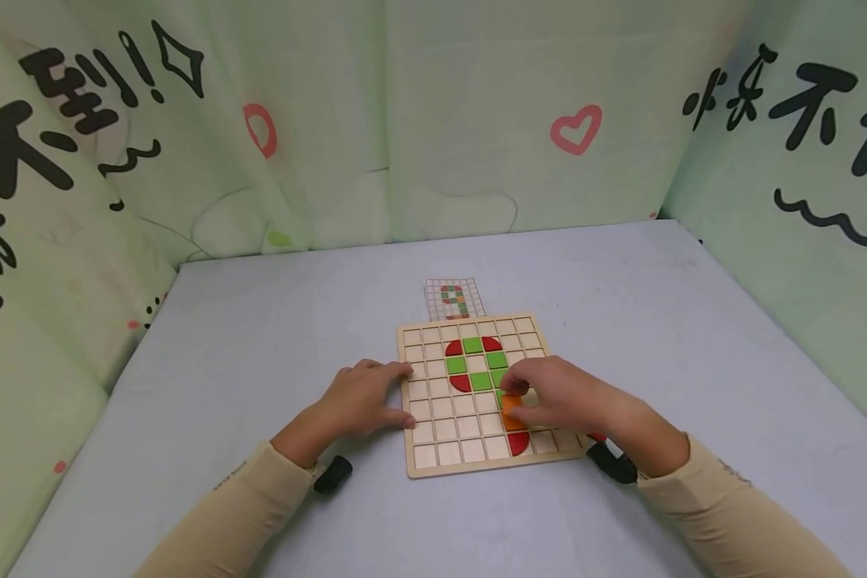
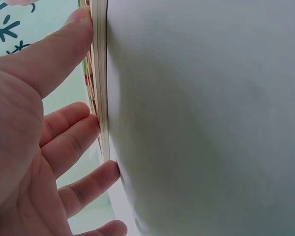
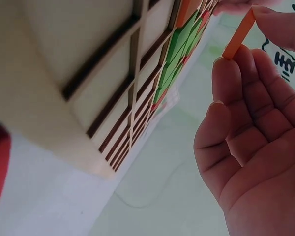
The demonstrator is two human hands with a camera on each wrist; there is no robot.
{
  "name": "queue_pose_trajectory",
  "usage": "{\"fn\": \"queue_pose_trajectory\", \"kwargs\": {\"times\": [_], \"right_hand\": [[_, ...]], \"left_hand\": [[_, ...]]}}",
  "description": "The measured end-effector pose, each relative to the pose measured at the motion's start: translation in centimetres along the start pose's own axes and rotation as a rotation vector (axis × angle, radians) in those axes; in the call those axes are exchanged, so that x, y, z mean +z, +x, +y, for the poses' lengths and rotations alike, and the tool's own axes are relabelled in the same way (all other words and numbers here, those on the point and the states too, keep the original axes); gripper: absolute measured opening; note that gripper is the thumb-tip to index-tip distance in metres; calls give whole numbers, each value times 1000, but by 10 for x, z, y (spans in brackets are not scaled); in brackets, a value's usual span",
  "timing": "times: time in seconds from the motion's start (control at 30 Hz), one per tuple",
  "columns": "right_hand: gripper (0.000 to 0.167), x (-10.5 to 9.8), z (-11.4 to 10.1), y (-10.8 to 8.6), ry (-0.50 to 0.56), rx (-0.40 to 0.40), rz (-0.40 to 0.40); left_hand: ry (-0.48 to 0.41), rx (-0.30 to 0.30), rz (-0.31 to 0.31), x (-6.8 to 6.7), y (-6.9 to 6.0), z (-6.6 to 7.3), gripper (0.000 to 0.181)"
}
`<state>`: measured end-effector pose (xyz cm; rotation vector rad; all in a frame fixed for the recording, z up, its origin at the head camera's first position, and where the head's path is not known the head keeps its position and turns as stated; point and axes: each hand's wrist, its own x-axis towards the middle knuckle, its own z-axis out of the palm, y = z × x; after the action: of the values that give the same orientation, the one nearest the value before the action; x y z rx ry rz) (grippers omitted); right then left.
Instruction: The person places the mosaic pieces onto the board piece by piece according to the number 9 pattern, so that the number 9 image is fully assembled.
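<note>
A wooden grid board [image 1: 433, 470] lies on the table, with red, green and orange tiles set in some of its squares. My left hand [image 1: 361, 399] rests at the board's left edge, its thumb and fingertips touching the rim. In the left wrist view those fingers [image 2: 71, 147] are fairly straight against the board's side [image 2: 102, 88]. Over the board's right part, my right hand [image 1: 567, 395] pinches a thin orange tile [image 3: 240, 33] between thumb and fingertips. Another orange tile [image 3: 187, 11] sits in the grid beside green tiles [image 3: 174, 61]. A red quarter-round tile [image 1: 518, 443] lies in the bottom row.
Behind the board lies a printed pattern card [image 1: 455, 299] with a coloured grid figure, its near edge by the board. A red piece [image 1: 596, 437] shows beside the board near my right wrist. Printed curtains [image 1: 470, 120] stand around the white table [image 1: 296, 321].
</note>
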<state>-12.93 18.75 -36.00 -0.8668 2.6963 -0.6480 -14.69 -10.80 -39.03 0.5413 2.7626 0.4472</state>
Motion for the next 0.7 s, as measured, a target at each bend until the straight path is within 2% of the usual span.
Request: {"fn": "queue_pose_trajectory", "kwargs": {"times": [0.7], "right_hand": [[21,14,-17,9,-9,-41,-63]], "left_hand": [[9,-4,-2,1,1,0,79]]}}
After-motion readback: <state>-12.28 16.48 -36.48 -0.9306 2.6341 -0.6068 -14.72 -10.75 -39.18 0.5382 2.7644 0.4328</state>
